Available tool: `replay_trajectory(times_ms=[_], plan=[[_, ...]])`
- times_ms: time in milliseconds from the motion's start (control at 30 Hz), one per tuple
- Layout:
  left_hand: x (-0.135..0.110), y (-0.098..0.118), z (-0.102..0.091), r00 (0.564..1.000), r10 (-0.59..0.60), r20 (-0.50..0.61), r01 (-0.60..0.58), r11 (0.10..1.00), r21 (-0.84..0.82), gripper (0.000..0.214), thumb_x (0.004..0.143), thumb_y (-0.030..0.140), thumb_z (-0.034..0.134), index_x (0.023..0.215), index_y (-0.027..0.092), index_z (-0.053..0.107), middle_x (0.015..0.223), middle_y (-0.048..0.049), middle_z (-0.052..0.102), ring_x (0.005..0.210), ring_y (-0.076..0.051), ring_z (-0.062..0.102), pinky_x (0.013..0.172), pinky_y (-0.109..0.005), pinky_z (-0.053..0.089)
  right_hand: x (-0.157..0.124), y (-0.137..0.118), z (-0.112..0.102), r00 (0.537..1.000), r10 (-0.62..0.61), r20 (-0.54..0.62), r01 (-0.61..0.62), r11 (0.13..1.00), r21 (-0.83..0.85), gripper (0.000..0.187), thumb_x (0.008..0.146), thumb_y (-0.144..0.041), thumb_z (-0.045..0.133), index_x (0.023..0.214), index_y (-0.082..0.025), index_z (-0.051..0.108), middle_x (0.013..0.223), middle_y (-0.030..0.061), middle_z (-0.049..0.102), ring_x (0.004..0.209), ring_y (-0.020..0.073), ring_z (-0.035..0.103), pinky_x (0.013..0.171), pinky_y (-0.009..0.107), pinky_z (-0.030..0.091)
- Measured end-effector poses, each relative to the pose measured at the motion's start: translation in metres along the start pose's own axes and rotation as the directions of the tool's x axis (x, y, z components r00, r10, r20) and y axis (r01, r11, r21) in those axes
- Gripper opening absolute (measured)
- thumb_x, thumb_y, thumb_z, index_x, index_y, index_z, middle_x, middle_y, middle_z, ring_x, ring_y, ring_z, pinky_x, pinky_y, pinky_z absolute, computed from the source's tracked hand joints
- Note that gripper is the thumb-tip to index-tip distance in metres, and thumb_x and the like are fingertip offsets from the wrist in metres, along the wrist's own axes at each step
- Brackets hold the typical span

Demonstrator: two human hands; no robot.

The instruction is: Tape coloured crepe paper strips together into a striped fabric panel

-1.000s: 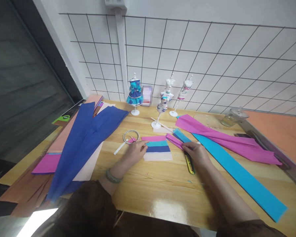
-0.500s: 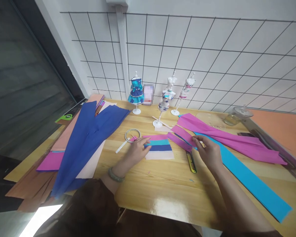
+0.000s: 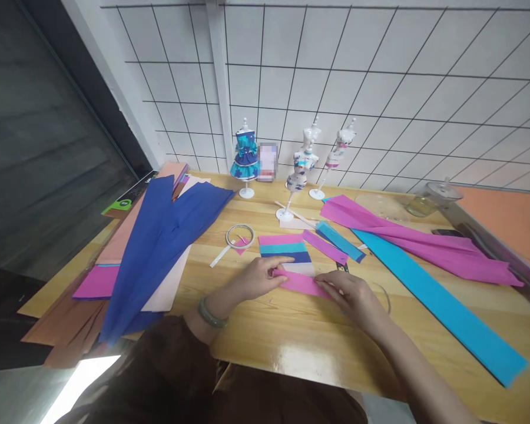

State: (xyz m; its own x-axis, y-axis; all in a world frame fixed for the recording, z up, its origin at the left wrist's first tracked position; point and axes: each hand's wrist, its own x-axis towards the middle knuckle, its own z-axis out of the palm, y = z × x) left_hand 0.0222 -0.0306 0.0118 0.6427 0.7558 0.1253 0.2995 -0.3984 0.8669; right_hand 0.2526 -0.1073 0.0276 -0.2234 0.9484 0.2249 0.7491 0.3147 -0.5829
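A striped stack of paper strips (image 3: pixel 285 247), pink, turquoise, dark blue and white, lies flat on the wooden table (image 3: pixel 318 347). A loose pink strip (image 3: pixel 301 284) lies across its near edge. My left hand (image 3: pixel 260 278) pinches the strip's left end. My right hand (image 3: pixel 351 293) grips its right end. Just beyond lie another pink strip (image 3: pixel 324 246) and a turquoise strip (image 3: pixel 340 241). A utility knife (image 3: pixel 342 268) is mostly hidden behind my right hand.
A tape roll (image 3: pixel 239 234) sits left of the stack. Dark blue paper sheets (image 3: pixel 159 241) spread at left over pink and brown sheets. Long pink paper (image 3: pixel 424 241) and turquoise paper (image 3: pixel 441 306) lie at right. Three small mannequins (image 3: pixel 304 171) stand by the gridded wall, a glass jar (image 3: pixel 433 197) beyond.
My right hand took a pink strip from the right and brought it down to the near edge of the striped stack. My left hand slid toward me and took its left end.
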Motion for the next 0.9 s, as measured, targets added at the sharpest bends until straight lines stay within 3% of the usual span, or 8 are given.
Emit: replay_trajectory(times_ms=[100,233,400,467,667,900], plan=[[0.000,-0.002,0.000,0.997,-0.080,-0.012,0.079,0.994,-0.072,0.044,0.076,0.024,0.057,0.120,0.022,0.055,0.080,0.0010,0.061,0.064,-0.008,0.051,0.060,-0.020,0.042,-0.006,0.007,0.010,0.981,0.193,-0.020,-0.189,0.973,0.130,0.031,0.083,-0.042,0.051,0.102,-0.022,0.062,0.093,0.0081,0.067,0.078,0.0206,0.062,0.065,0.032,0.049],[0.000,-0.009,-0.002,0.986,-0.162,0.042,0.167,0.961,-0.222,0.052,0.073,0.023,0.060,0.123,0.015,0.051,0.073,0.0011,0.058,0.063,-0.008,0.052,0.058,-0.019,0.041,-0.014,0.010,0.022,0.918,0.396,-0.024,-0.355,0.846,0.398,0.056,0.077,-0.049,0.057,0.121,-0.017,0.050,0.070,0.0022,0.060,0.067,0.0171,0.060,0.059,0.029,0.049],[-0.005,-0.017,-0.001,0.947,-0.279,0.159,0.304,0.938,-0.168,0.053,0.068,0.026,0.064,0.118,0.013,0.053,0.063,0.0026,0.056,0.055,-0.010,0.054,0.051,-0.020,0.039,-0.021,0.010,0.036,0.837,0.542,0.076,-0.464,0.628,0.625,0.061,0.067,-0.051,0.066,0.115,-0.016,0.050,0.068,0.0007,0.060,0.066,0.0192,0.064,0.065,0.035,0.053],[-0.009,-0.017,0.000,0.935,-0.309,0.174,0.333,0.933,-0.135,0.056,0.068,0.027,0.063,0.121,0.013,0.051,0.064,0.0019,0.058,0.054,-0.011,0.056,0.050,-0.020,0.040,-0.023,0.011,0.040,0.810,0.580,0.085,-0.484,0.581,0.654,0.062,0.065,-0.052,0.068,0.112,-0.017,0.050,0.071,0.0022,0.062,0.066,0.0199,0.065,0.062,0.035,0.054],[-0.013,-0.012,0.000,0.936,-0.344,0.070,0.349,0.935,-0.066,0.076,0.068,0.020,0.061,0.137,0.020,0.031,0.066,0.0035,0.058,0.056,-0.011,0.058,0.050,-0.018,0.039,-0.024,0.012,0.044,0.808,0.588,0.043,-0.481,0.615,0.624,0.059,0.070,-0.057,0.060,0.111,-0.016,0.048,0.067,0.0020,0.062,0.059,0.0183,0.062,0.053,0.031,0.051],[-0.012,-0.017,-0.002,0.903,-0.425,0.069,0.429,0.902,-0.058,0.090,0.068,0.019,0.060,0.143,0.019,0.010,0.055,0.0072,0.055,0.050,-0.011,0.057,0.045,-0.017,0.037,-0.017,0.013,0.045,0.869,0.491,-0.061,-0.453,0.840,0.299,0.047,0.082,-0.051,0.046,0.115,-0.017,0.046,0.060,-0.0008,0.060,0.049,0.0163,0.056,0.051,0.030,0.045]])
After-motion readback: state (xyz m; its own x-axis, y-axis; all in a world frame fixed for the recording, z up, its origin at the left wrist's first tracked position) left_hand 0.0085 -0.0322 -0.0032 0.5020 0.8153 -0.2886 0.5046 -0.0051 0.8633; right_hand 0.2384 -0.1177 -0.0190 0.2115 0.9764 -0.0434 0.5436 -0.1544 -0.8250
